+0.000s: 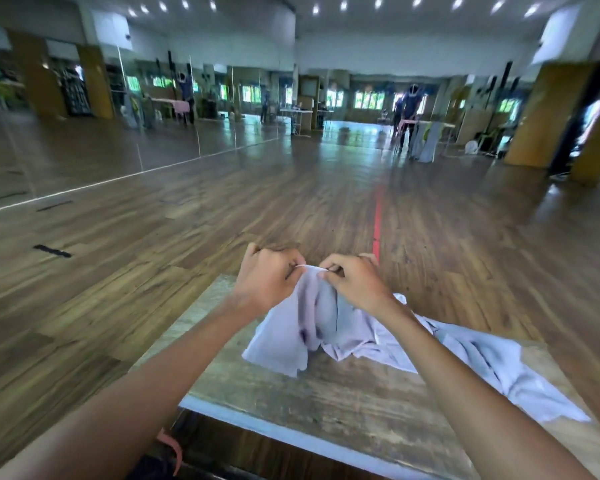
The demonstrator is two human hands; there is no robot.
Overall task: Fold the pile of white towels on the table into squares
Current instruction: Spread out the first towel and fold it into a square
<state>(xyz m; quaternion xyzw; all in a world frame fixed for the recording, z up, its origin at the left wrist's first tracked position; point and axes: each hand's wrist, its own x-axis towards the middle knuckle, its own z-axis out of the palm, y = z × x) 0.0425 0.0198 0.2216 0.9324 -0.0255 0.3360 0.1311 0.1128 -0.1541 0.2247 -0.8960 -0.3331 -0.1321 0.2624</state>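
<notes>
White cloth fills the middle of the view: a towel (312, 327) hangs from your two hands, held up above the counter (291, 403). Your left hand (267, 282) pinches the towel's top edge between curled fingers and thumb. Your right hand (357, 282) pinches the same edge just beside it, so the two hands nearly meet. The towel droops in loose folds below them, and its lower end rests crumpled on the counter. To the right of it, more white towels lie in a rumpled pile (492, 372) that spreads towards the counter's right side. The counter has a weathered wood-grain top with a pale strip along its near edge. Beyond it stretches a glossy wooden floor (153, 220) with a red line (378, 216) running away from you. Far across the room stands a person (411, 109), blurred.
</notes>
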